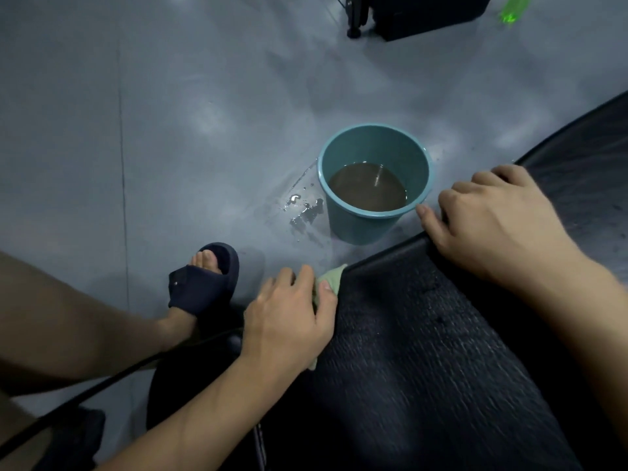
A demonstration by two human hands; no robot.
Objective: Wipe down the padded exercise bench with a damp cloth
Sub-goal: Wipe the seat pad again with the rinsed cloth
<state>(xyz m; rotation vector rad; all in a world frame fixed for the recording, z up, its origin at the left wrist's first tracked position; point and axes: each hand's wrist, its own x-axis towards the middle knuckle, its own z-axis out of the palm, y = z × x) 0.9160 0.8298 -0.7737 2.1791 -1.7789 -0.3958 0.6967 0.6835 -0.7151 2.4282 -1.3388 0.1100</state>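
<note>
Grey floor [170,130], left hand [292,321] fingers [304,275] clamped on green cloth [331,275] at bench [424,334] edge, right hand [503,219] gripping bench

My left hand [289,321], palm down, pinches the cloth [331,277]; my right hand [492,219] curls its fingers over the bench [424,334] edge, both forearms extended.

Two hands [289,321] [503,222], one cloth [331,276], one bench [424,351], one bucket [360,229], one sandal [204,288], one green bottle [509,10].

The bucket [356,229] stands on the floor [170,130] just beyond the bench [424,334], spilled water [306,212] to its left
</note>
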